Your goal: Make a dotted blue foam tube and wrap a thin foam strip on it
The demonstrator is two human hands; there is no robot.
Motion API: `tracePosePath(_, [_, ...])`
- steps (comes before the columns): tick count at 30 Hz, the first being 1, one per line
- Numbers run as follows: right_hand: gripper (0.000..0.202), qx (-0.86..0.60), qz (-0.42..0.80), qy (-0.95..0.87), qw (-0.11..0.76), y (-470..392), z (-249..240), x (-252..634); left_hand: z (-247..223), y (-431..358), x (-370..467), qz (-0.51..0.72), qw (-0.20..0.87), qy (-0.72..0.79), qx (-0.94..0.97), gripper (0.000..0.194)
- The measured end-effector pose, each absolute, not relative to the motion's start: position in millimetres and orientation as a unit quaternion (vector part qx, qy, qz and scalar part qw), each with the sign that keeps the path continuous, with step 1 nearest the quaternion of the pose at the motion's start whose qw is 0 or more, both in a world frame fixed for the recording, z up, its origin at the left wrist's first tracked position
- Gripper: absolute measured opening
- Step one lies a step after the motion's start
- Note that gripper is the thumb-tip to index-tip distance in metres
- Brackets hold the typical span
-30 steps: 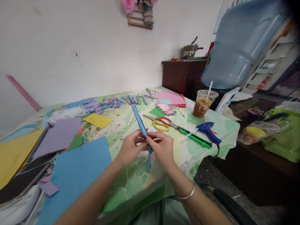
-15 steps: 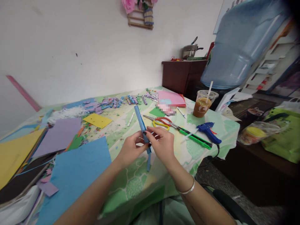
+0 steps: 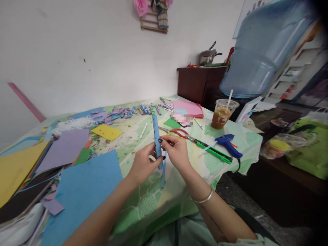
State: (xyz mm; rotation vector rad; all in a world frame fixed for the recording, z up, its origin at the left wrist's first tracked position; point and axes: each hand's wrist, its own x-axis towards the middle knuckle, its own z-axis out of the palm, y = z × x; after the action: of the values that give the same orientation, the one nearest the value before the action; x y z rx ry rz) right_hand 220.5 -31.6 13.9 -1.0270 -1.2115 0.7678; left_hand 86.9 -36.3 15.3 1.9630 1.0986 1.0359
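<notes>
A narrow length of rolled or folded blue paper [image 3: 155, 128] with dark specks stands nearly upright over the tablecloth. My left hand [image 3: 144, 163] is closed around its lower part, thumb across the front. My right hand [image 3: 176, 150] pinches its right side with thumb and fingertips. Below the hands, a thin blue paper strip [image 3: 163, 176] trails down; whether it is joined to the paper is hidden. Just beyond my right hand are scissors with red handles [image 3: 178, 132] and a green utility knife [image 3: 215, 152].
A blue glue gun [image 3: 228, 143] and a cup of brown drink [image 3: 221, 116] stand to the right. Blue [image 3: 84, 194], purple [image 3: 65, 147] and yellow paper sheets [image 3: 107, 132] cover the left side. Small curled paper pieces [image 3: 125, 112] lie at the back, near a white pen [image 3: 143, 130].
The blue paper has turned from leaning left to nearly upright, now showing its specked face. My right fingers have shifted slightly, and the thin strip now hangs beside the paper's lower end.
</notes>
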Motion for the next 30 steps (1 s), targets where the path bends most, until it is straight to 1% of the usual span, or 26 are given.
tracePosePath(5, [0.020, -0.419, 0.390, -0.540, 0.617, -15, 23, 226, 11, -29, 83, 0.433, 0.253, 0.434, 0.748, 0.023])
tracePosePath(9, [0.029, -0.411, 0.448, -0.527, 0.594, -4, 25, 228, 9, -26, 81, 0.429, 0.222, 0.446, 0.753, 0.006])
tracePosePath(10, [0.032, -0.408, 0.455, -0.526, 0.591, -2, 24, 228, 9, -25, 81, 0.428, 0.222, 0.449, 0.752, 0.009])
tracePosePath(12, [0.030, -0.394, 0.458, -0.528, 0.596, 3, 21, 229, 9, -23, 80, 0.429, 0.255, 0.456, 0.737, 0.016])
tracePosePath(15, [0.022, -0.368, 0.460, -0.532, 0.608, 8, 14, 230, 8, -21, 79, 0.418, 0.377, 0.462, 0.685, 0.021])
tracePosePath(18, [0.024, -0.352, 0.469, -0.535, 0.608, 10, 6, 232, 8, -19, 76, 0.389, 0.468, 0.454, 0.650, 0.025])
tracePosePath(22, [0.024, -0.339, 0.464, -0.538, 0.617, 10, -1, 232, 9, -20, 75, 0.374, 0.524, 0.447, 0.621, 0.029])
tracePosePath(26, [0.026, -0.340, 0.449, -0.538, 0.628, 10, -3, 232, 10, -19, 76, 0.370, 0.548, 0.442, 0.607, 0.032])
tracePosePath(30, [0.025, -0.351, 0.428, -0.522, 0.649, 11, -3, 235, 6, -16, 78, 0.340, 0.573, 0.430, 0.610, 0.037])
